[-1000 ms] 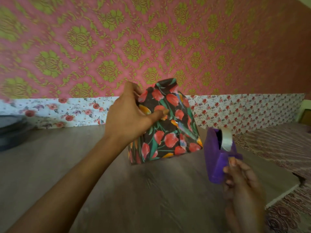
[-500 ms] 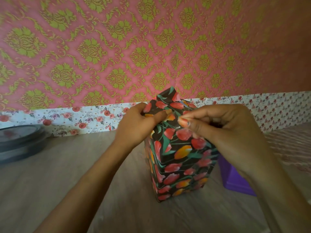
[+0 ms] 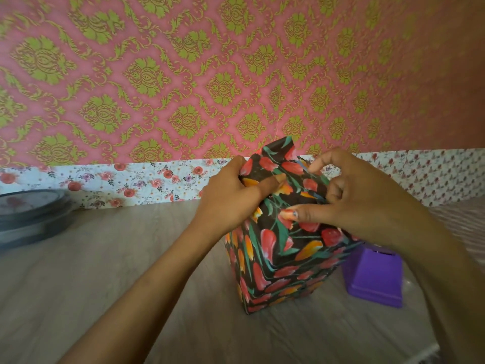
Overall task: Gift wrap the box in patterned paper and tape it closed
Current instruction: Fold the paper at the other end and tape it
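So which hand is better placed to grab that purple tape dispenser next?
Probably the right hand: the purple dispenser sits just under its forearm, while the left hand grips the top fold of the wrapped box, thumb pinning it.

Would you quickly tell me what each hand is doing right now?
Left hand: grips the folded paper atop the wrapped box.
Right hand: pinches that folded paper too.
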Tool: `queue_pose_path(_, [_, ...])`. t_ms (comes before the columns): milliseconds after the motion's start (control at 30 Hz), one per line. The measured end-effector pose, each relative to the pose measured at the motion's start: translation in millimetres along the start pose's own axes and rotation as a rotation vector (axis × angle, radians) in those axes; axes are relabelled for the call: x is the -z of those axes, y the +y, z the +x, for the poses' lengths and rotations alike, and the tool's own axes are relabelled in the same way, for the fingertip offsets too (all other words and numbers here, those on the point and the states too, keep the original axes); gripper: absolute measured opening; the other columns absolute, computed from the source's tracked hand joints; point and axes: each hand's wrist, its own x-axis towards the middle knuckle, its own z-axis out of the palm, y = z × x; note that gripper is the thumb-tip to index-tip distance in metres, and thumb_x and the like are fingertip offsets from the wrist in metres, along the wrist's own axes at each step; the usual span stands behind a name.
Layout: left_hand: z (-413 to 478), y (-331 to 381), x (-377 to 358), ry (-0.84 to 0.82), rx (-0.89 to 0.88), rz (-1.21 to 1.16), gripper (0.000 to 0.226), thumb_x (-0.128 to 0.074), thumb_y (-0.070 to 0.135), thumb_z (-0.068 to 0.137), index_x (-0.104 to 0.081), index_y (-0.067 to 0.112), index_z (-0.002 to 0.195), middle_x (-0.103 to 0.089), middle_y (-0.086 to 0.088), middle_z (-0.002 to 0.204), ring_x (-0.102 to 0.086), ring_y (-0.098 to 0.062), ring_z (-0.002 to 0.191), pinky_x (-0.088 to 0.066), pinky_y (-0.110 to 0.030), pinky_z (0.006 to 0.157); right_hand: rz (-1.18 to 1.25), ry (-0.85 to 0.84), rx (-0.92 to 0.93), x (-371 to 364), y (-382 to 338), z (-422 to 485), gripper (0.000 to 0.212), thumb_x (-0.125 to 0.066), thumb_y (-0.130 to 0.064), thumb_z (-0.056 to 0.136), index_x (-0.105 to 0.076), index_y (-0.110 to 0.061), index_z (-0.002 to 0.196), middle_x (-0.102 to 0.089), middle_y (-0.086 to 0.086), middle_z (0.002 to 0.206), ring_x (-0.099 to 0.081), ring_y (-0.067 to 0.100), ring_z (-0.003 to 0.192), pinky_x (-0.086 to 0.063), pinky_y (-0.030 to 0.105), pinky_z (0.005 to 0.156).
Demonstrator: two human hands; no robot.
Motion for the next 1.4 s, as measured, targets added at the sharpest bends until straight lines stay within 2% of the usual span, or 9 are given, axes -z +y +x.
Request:
queue_pose_path(200, [-1, 2, 7, -0.12, -0.02, 0.035, 0.083, -0.057, 0.081, 0.055, -0.055, 0.011, 0.102, -0.066, -0.018, 0.098, -0.065, -0.028, 0.087, -0.051, -0.042, 0.078, 0.221, -0.109, -0.013, 7, 18, 3, 0.061, -0.073, -0.044, 0.04, -0.051, -0.03, 0.095, -0.039, -0.002, 0.066, -0.035, 0.009, 0.053, -0.035, 0.019, 0.05])
queue_pose_path(333, [1, 1, 16, -0.258, 0.06, -0.088, 0.037, -0.066, 0.054, 0.051, -0.047, 0.04, 0.079, -0.067, 0.017, 0.071, -0.063, 0.01, 0.061, -0.048, -0.013, 0.058, 0.484, -0.124, 0.042, 12, 39, 5, 0.047, -0.076, -0.021, 0.048, -0.058, -0.03, 0.09, -0.049, -0.003, 0.069, -0.043, 0.007, 0.061, -0.043, 0.016, 0.054])
queue_pose_path(500, [8, -5, 24, -0.315, 0.152, -0.201, 0.038, -0.071, 0.038, 0.062, -0.063, 0.024, 0.097, -0.073, 0.013, 0.075, -0.067, 0.002, 0.065, -0.047, -0.009, 0.05, 1.003, -0.094, 0.115, 13, 56, 0, 0.058, -0.093, -0.036, 0.033, -0.071, -0.027, 0.086, -0.067, -0.001, 0.078, -0.064, 0.007, 0.073, -0.051, 0.016, 0.061])
queue_pose_path(633, [11, -11, 22, -0.288, 0.187, -0.224, 0.04, -0.069, 0.042, 0.054, -0.064, 0.024, 0.09, -0.074, 0.011, 0.079, -0.068, 0.001, 0.066, -0.049, -0.011, 0.051, 0.54, 0.141, 0.26, -5, 60, -5, 0.043, -0.066, -0.067, 0.063, -0.072, -0.033, 0.089, -0.07, -0.011, 0.089, -0.064, 0.007, 0.087, -0.049, 0.015, 0.072])
queue_pose_path(800, [12, -13, 18, -0.204, 0.271, -0.218, 0.043, -0.069, 0.046, 0.065, -0.062, 0.022, 0.101, -0.071, 0.003, 0.096, -0.065, -0.013, 0.09, -0.046, -0.026, 0.069, -0.449, 0.473, 0.518, -35, 54, -14, 0.051, -0.039, -0.058, 0.087, -0.073, -0.022, 0.1, -0.066, -0.009, 0.102, -0.046, 0.018, 0.096, -0.032, 0.034, 0.079])
queue_pose_path(967, [4, -6, 0, -0.105, 0.249, -0.277, 0.06, -0.068, 0.047, 0.07, -0.044, 0.023, 0.12, -0.063, 0.006, 0.103, -0.062, -0.006, 0.083, -0.042, -0.019, 0.061, -0.439, 0.396, 0.557, -28, 56, -12, 0.061, -0.037, -0.068, 0.084, -0.071, -0.022, 0.106, -0.067, -0.007, 0.103, -0.051, 0.013, 0.098, -0.035, 0.033, 0.085])
queue_pose_path(1100, [2, 1, 2, -0.137, 0.236, -0.308, 0.065, -0.068, 0.041, 0.055, -0.046, 0.024, 0.114, -0.062, 0.009, 0.095, -0.062, -0.004, 0.077, -0.044, -0.017, 0.058, 0.464, 0.484, 0.305, 1, 66, -19, 0.045, -0.048, -0.065, 0.079, -0.072, -0.029, 0.093, -0.072, -0.014, 0.098, -0.064, 0.002, 0.096, -0.047, 0.013, 0.083])
queue_pose_path(1200, [3, 1, 2, -0.12, 0.243, -0.317, 0.07, -0.068, 0.038, 0.059, -0.041, 0.021, 0.121, -0.059, 0.008, 0.095, -0.059, -0.005, 0.078, -0.041, -0.018, 0.057, 0.326, 0.828, -0.006, 16, 105, -22, 0.016, -0.057, -0.039, 0.087, -0.065, -0.026, 0.083, -0.067, -0.012, 0.079, -0.062, 0.004, 0.079, -0.048, 0.021, 0.072])
queue_pose_path(1400, [4, 0, -3, -0.122, 0.233, -0.291, 0.057, -0.07, 0.028, 0.074, -0.041, 0.021, 0.122, -0.061, 0.005, 0.099, -0.062, -0.009, 0.081, -0.045, -0.022, 0.059, 0.158, 0.403, -0.498, 3, 171, -19, 0.034, -0.062, -0.048, 0.082, -0.064, -0.018, 0.097, -0.065, 0.001, 0.096, -0.063, 0.019, 0.09, -0.046, 0.036, 0.083])
